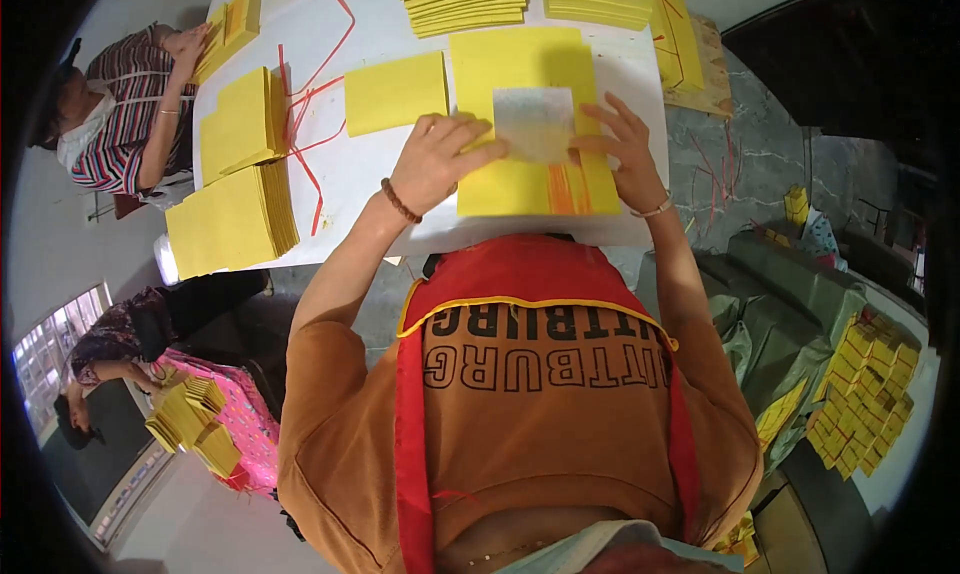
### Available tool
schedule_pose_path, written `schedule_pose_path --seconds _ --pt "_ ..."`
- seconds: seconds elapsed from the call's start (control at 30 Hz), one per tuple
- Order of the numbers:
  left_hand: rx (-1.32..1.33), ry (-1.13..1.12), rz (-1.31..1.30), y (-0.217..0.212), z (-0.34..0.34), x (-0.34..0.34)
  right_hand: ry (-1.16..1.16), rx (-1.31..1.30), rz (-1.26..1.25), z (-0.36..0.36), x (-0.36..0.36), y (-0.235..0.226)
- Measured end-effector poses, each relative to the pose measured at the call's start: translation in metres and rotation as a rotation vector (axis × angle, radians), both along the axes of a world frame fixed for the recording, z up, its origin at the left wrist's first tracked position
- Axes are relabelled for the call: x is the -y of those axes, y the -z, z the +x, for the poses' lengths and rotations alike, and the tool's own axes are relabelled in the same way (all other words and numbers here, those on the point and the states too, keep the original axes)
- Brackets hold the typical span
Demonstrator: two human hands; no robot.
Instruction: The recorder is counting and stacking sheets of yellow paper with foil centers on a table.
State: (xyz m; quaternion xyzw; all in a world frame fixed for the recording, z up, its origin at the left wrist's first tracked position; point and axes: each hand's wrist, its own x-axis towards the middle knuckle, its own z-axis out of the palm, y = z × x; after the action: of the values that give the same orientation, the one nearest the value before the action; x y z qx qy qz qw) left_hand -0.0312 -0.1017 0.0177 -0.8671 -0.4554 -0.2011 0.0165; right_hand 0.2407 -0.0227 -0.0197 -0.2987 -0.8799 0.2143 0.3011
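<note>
Both the left hand (440, 164) and the right hand (628, 156) flank a pale sheet (533, 119) on a yellow stack (485, 194), upper centre of the frame. Left fingers are bent, right ones spread; whether either pinches cannot be told. Uneven pressure could skew the sheet — a likely fault. Red straps (319, 196) on the counter (380, 24), upper left, could snag; a yellow pile (393, 96) obstructs leftward movement.
</note>
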Motion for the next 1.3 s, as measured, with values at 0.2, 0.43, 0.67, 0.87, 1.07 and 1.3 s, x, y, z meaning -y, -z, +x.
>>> schedule_pose_path --seconds 0.2,0.43,0.67,0.87,1.07,1.3 --pt "0.347 -0.154 -0.287 0.007 0.004 0.000 -0.026 -0.081 -0.569 0.002 0.006 0.005" --pt "0.699 -0.557 -0.703 0.023 0.009 -0.029 0.286 -0.532 -0.790 -0.030 0.003 0.017" --pt "0.964 -0.594 -0.757 0.041 0.007 -0.038 0.429 -0.393 -0.826 -0.038 -0.003 0.004" --pt "0.927 -0.647 -0.712 0.021 0.011 -0.038 0.452 -0.360 -0.747 -0.039 -0.004 0.012" --pt "0.088 -0.245 -0.097 -0.010 0.035 -0.031 0.467 -0.297 -0.746 -0.038 -0.007 0.011" --pt "-0.097 -0.079 -0.330 0.021 0.034 -0.023 0.505 -0.005 -0.511 -0.045 -0.005 -0.006"
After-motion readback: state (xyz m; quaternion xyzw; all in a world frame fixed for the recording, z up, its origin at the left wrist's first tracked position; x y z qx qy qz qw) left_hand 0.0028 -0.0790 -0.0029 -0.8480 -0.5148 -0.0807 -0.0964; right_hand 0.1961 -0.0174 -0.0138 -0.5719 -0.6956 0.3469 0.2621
